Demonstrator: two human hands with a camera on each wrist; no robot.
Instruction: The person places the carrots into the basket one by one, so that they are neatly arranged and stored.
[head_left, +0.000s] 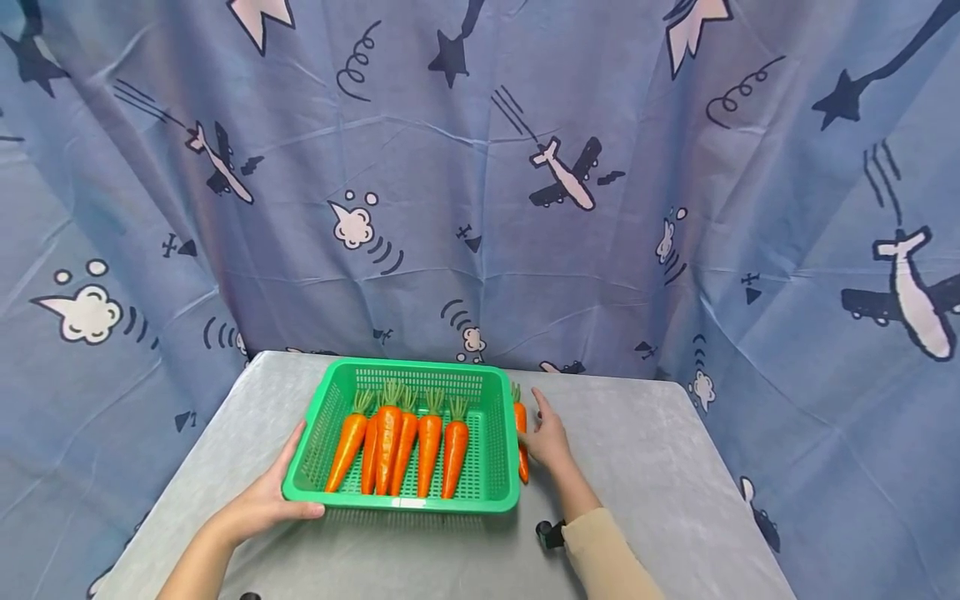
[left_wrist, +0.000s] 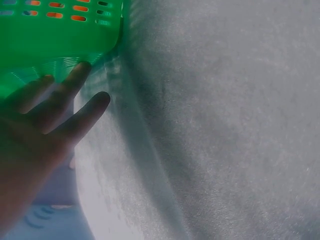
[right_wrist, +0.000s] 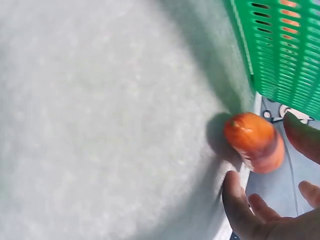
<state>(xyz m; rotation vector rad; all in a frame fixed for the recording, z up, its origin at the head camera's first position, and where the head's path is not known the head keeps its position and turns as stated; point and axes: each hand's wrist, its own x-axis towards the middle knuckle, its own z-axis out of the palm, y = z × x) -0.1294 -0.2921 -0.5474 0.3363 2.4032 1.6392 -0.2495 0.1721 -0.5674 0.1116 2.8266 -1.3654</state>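
Note:
A green plastic basket (head_left: 401,503) holds several orange carrots (head_left: 388,442) with green tops, side by side. At its front left corner, my left hand (head_left: 258,498) rests against the basket, thumb along the front rim and fingers straight along the left side. In the left wrist view, spread fingers (left_wrist: 75,120) lie by the basket's wall (left_wrist: 60,42). Another carrot (head_left: 521,442) lies on the table just right of the basket. My right hand (head_left: 549,437) reaches beside it, thumb and fingers spread. The right wrist view has this carrot (right_wrist: 255,141) between the parted thumb and fingers.
The grey-white table (head_left: 630,467) extends right of the basket. A blue curtain (head_left: 420,208) printed with planes and stars hangs behind and at both sides. A small dark object (head_left: 551,533) shows by the right sleeve (head_left: 607,558).

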